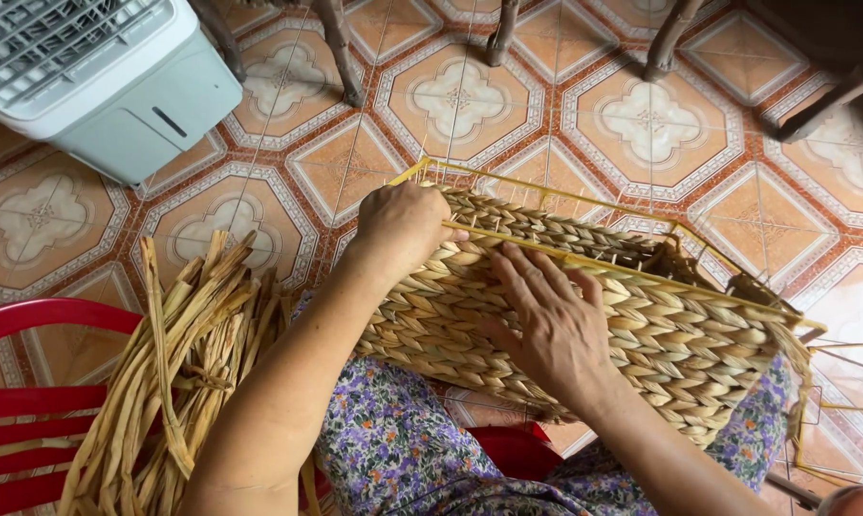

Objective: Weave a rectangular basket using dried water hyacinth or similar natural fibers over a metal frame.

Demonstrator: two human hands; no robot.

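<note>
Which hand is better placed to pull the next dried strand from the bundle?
Probably the left hand. It sits on the woven basket's near corner, on the same side as the bundle of dried strands lying over the red chair. The right hand lies flat on the weave, farther away.

Patterned orange-and-cream floor tiles (642, 124) carry a white fan unit (97, 76), dark wooden furniture legs (341, 48) and a red chair (30, 401).
</note>
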